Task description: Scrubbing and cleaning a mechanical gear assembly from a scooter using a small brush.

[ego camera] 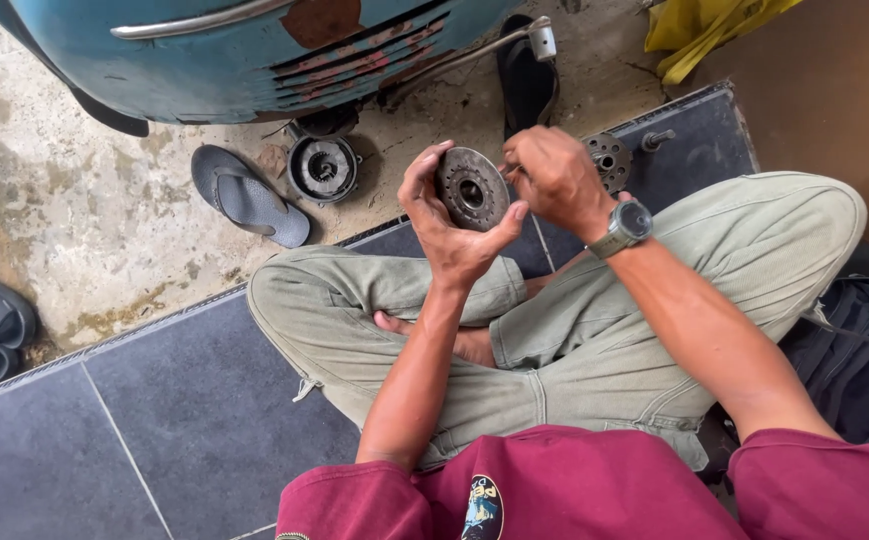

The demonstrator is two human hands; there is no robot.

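My left hand grips the disc, a round, rusty metal part with a toothed hole at its centre. Thumb at its 5 o'clock edge and fingers curled over the 10 o'clock edge clamp it by the rim, so the face stays bare and tilted up toward me. My right hand sits at the disc's 3 o'clock, fingers pinched together against that edge; whether they hold some small piece I cannot tell, since the fingertips hide it. The watch rides that wrist.

I hold the disc up in the air above my crossed legs, which puts it close to my eyes and lets both forearms brace near my knees.

Further out, at 1 o'clock from the disc, a second gear-like part lies on the dark tile, within easy reach. At 10 o'clock a round hub rests on the concrete beside a grey sandal, just under the blue scooter body. A black bag lies at 4 o'clock.
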